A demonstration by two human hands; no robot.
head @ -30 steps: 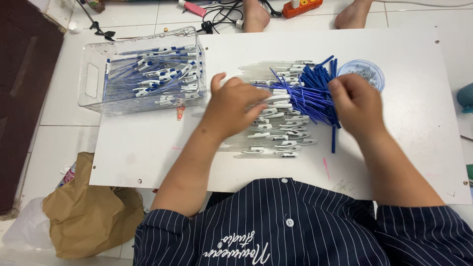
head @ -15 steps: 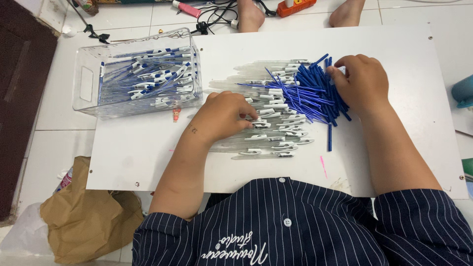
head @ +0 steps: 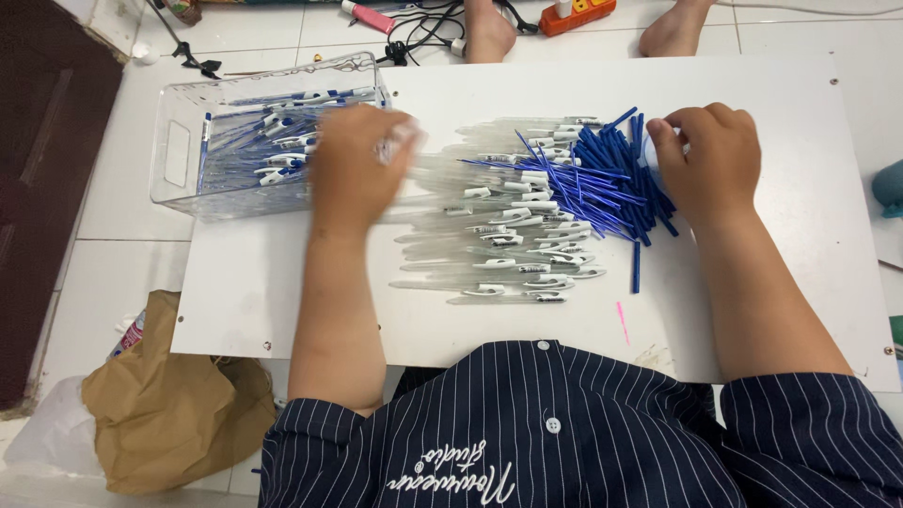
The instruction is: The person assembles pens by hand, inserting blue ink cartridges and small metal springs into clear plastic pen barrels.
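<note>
Gripping a clear pen barrel (head: 400,143), left hand (head: 353,169) beside one clear bin (head: 179,160); right hand (head: 710,160) curled, grip unclear.

The left hand (head: 353,169) is smeared by motion blur beside the clear plastic bin (head: 179,155), so its grip and whatever pale thing it carries cannot be made out. The right hand (head: 710,160) covers a small round container right of the blue refills (head: 602,183). Two bare feet (head: 489,33) beyond the refills are cut off by the top edge.
</note>
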